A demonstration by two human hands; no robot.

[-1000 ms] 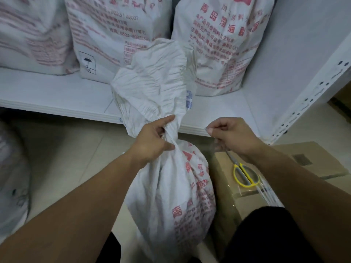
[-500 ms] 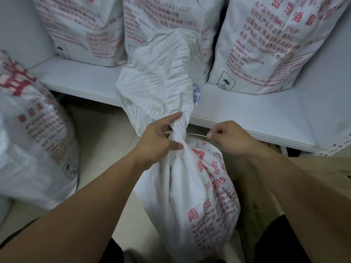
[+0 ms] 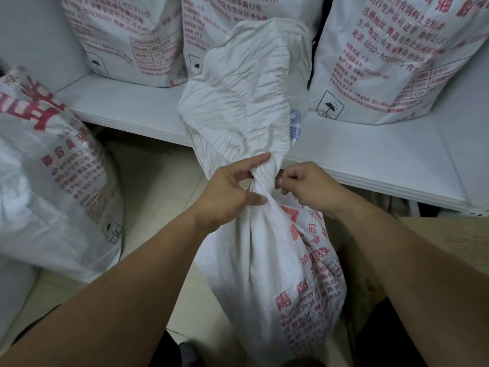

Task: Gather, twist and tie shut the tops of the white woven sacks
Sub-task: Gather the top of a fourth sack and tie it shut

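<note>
Here, the white sack (image 3: 264,260) stands on the floor (image 3: 158,186), just in front of the shelf (image 3: 370,160) and its front edge. The left hand (image 3: 227,192) wraps its fingers tight round the twisted neck (image 3: 262,178). The right hand (image 3: 307,186) curls its fingers against the neck's right side; they may be pinching something, but I cannot tell.

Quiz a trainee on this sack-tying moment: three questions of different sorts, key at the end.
1. True or false: the left hand grips the twisted neck of the held sack.
2. The three upright printed sacks at the back stand on: A) the white shelf; B) a trolley; C) a chair.
3. Fill in: the sacks' print is mostly ___.
Key: 1 true; 2 A; 3 red.
</note>
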